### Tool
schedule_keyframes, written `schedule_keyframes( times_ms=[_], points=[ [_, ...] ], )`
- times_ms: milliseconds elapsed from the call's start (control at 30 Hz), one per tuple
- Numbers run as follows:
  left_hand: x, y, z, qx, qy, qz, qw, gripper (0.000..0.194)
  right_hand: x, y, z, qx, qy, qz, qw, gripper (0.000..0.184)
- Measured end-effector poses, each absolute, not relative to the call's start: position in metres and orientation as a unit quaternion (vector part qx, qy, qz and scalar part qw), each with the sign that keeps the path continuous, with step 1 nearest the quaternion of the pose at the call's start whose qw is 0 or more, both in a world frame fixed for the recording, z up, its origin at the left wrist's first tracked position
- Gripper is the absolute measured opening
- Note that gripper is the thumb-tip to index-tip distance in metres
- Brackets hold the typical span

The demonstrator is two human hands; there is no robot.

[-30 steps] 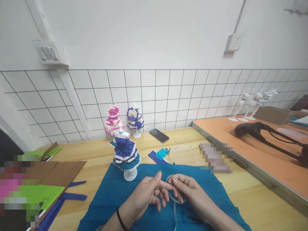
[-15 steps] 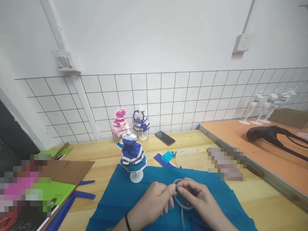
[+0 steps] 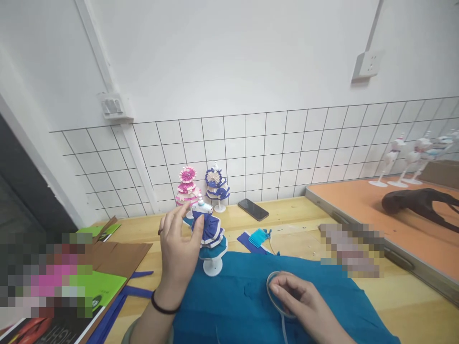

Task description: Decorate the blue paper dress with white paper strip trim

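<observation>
My left hand (image 3: 181, 239) is raised at the left side of a small white unicorn figurine (image 3: 206, 234). Its fingers are spread, with the thumb in front of the figurine's purple-and-teal paper ruffles; whether they touch cannot be made out. My right hand (image 3: 296, 294) is closed, low over a teal sheet (image 3: 244, 310), and pinches a thin pale ring-shaped coil (image 3: 269, 289) with a narrow strip trailing down from it. The figurine stands upright on its round white base at the sheet's far edge.
Behind stand a pink-ruffled figurine (image 3: 187, 184) and a purple-and-cream one (image 3: 217, 186). A phone (image 3: 253, 209) and folded blue pieces (image 3: 258, 237) lie nearby. Cardboard (image 3: 124, 258) and purple strips (image 3: 139, 291) are at left. Right is an orange raised board (image 3: 358, 200) bearing several undressed figurines.
My left hand has left my right hand and risen leftward to the figurine, its fingers spreading. My right hand keeps hold of the coil. The view has shifted slightly left.
</observation>
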State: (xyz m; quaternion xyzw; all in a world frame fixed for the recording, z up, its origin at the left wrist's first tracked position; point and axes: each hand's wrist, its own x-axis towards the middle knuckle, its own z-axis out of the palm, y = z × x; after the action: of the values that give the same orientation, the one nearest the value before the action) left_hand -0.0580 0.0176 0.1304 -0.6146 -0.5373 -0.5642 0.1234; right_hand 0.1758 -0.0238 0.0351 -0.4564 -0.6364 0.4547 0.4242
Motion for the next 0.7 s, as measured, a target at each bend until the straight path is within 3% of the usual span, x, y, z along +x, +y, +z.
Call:
schedule_keyframes(
  times_ms=[133,367,700],
  points=[
    [-0.061,0.038,0.142,-0.649,-0.534,-0.537,0.075,0.03,0.175,-0.024,0.034,-0.458,-0.69,0.39,0.402,0.035],
    [-0.058,0.053,0.147,-0.638,-0.489,-0.594,-0.024,0.018,0.171,-0.022,0.028,-0.47,-0.723,0.327,0.386,0.035],
    [-0.067,0.047,0.147,-0.594,-0.479,-0.62,-0.18,0.025,0.173,-0.02,0.031,-0.489,-0.682,0.357,0.41,0.029]
  ],
)
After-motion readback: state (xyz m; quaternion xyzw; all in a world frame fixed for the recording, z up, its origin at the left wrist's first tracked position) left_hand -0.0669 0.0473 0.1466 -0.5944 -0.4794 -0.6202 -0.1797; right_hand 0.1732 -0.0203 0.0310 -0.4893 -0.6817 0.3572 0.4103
